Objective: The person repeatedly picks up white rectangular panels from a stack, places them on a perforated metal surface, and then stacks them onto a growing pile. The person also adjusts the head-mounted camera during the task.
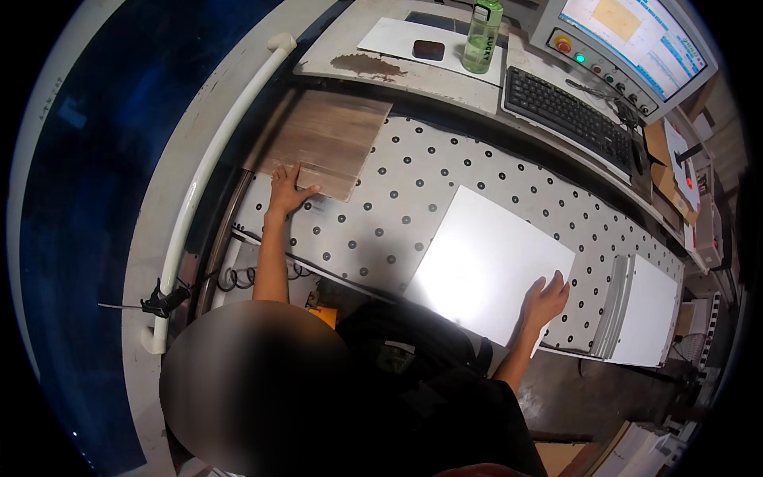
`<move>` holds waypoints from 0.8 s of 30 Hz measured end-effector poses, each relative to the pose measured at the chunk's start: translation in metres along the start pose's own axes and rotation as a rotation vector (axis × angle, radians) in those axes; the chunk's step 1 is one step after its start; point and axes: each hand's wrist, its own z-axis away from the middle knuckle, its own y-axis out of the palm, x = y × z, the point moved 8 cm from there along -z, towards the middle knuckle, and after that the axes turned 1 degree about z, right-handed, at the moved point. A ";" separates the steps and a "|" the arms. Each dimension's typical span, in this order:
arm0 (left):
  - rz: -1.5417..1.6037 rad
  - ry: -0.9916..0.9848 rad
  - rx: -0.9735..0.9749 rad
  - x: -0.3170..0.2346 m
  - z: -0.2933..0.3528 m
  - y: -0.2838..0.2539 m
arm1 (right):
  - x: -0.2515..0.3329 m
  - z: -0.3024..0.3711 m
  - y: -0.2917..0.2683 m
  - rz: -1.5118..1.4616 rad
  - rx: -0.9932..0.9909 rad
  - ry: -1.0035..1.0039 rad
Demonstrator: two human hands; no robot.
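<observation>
My left hand (pixel 289 191) rests with fingers spread on the near edge of a brown wood-grain panel (pixel 326 131), which lies at the far left of a dotted table (pixel 381 215). On the right side, my right hand (pixel 547 300) lies over the right edge of a white panel (pixel 485 262). Its fingers are stretched out on the panel's glossy top, and the thumb side is partly hard to make out. The white panel lies flat, its near edge by my body.
Further right lie grey strips (pixel 612 306) and another white panel (pixel 648 314). Beyond the table are a keyboard (pixel 564 119), a green bottle (pixel 482 40), a dark phone-like object (pixel 428 50) and a monitor with buttons (pixel 628 48). A white rail (pixel 211 175) runs along the left.
</observation>
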 end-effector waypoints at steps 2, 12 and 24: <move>0.000 -0.017 0.014 0.011 -0.006 -0.004 | -0.001 0.001 0.001 0.005 -0.009 -0.005; 0.048 -0.013 -0.068 0.022 -0.004 -0.011 | -0.001 -0.002 0.002 -0.020 -0.027 -0.031; 0.477 0.500 -0.127 -0.224 0.141 0.047 | -0.022 0.010 -0.020 -0.027 0.118 0.113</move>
